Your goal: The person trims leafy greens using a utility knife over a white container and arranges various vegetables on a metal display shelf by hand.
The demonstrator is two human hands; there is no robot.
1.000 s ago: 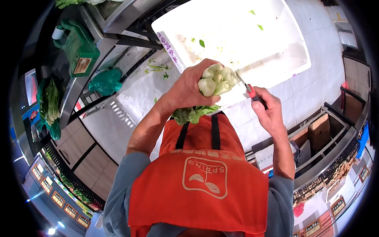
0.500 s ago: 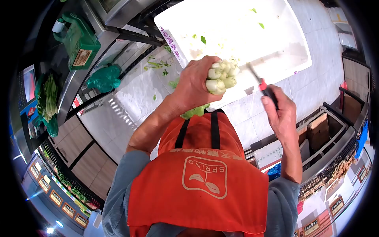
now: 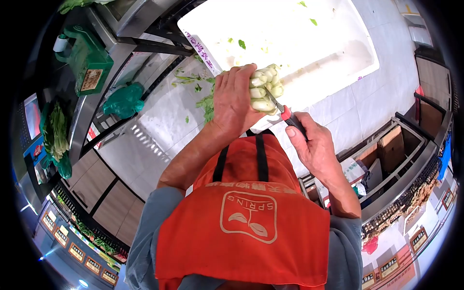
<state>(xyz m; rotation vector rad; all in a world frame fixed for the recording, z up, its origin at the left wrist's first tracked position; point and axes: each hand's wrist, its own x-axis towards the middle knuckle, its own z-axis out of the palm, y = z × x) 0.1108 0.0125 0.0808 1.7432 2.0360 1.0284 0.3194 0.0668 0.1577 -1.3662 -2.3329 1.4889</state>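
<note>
My left hand point(image 3: 234, 99) is wrapped round a bunch of leafy green vegetables point(image 3: 266, 87), with the pale stem ends facing right and green leaves showing on the left. In my right hand point(image 3: 311, 142) is a knife point(image 3: 287, 115) with a black and red handle. Its blade lies against the cut stem ends, towards the lower part of the bunch. The bunch is held over the near left edge of a white foam box point(image 3: 333, 72), which has small leaf scraps inside.
Leaf scraps point(image 3: 188, 79) lie on the tiled floor to the left. A green jug point(image 3: 89, 63) and a green plastic bag point(image 3: 124, 100) are at the left. Metal shelving point(image 3: 386, 154) stands at the right.
The knife has moved left and down from over the box to the stem ends. My left hand has turned slightly, keeping its hold on the bunch.
</note>
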